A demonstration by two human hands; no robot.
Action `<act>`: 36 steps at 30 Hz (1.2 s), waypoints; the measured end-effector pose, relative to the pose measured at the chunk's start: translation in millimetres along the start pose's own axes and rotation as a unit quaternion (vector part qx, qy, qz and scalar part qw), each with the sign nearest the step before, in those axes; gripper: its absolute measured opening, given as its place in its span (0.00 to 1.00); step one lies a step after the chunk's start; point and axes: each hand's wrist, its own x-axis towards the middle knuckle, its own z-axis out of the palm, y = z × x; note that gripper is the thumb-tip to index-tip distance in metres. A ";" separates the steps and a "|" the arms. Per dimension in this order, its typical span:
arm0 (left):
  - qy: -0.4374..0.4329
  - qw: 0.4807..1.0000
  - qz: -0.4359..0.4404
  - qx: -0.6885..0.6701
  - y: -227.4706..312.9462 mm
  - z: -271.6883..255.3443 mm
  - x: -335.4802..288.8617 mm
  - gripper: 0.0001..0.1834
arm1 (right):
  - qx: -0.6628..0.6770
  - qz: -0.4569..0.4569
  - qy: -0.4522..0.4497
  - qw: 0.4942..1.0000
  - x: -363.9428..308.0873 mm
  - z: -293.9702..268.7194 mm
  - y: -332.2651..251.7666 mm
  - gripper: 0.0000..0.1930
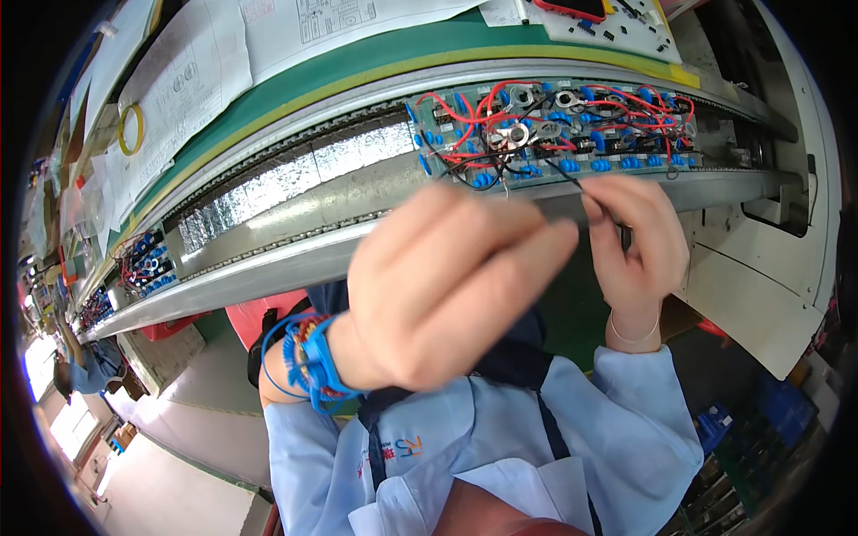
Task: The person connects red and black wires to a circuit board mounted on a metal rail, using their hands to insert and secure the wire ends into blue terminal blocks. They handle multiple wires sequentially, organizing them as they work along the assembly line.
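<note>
A green circuit board assembly (pixel 590 134) with blue round parts, red and black wires and metal ring terminals rests on the conveyor rails. My right hand (pixel 639 232) is just in front of its near edge, thumb and forefinger closed on a black wire (pixel 563 170) that runs to the board. My left hand (pixel 447 277), blurred by motion, is in front of the board's left end with its fingers curled. What those fingers hold, if anything, is hidden. A blue wrist strap (pixel 315 362) with a coiled cord circles my left wrist.
The conveyor's near rail (pixel 268 259) runs leftward to more wired boards (pixel 147 265). Paper drawings (pixel 304 36) and a yellow tape ring (pixel 131 129) lie beyond it. A white tray (pixel 617 36) with small black parts is at the far right. A white machine panel (pixel 760 286) stands right.
</note>
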 end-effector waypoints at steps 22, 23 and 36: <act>0.026 0.999 0.017 0.017 -41.3 18.0 4.6 0.13 | -0.014 0.047 -0.037 0.998 8.1 18.4 14.3 0.09; 0.027 0.999 0.017 0.020 -41.5 18.3 4.0 0.13 | -0.014 0.047 -0.038 0.998 8.1 18.5 14.3 0.09; 0.028 0.999 0.018 0.025 -43.1 18.7 2.3 0.14 | -0.012 0.037 -0.042 0.998 8.9 19.5 14.8 0.08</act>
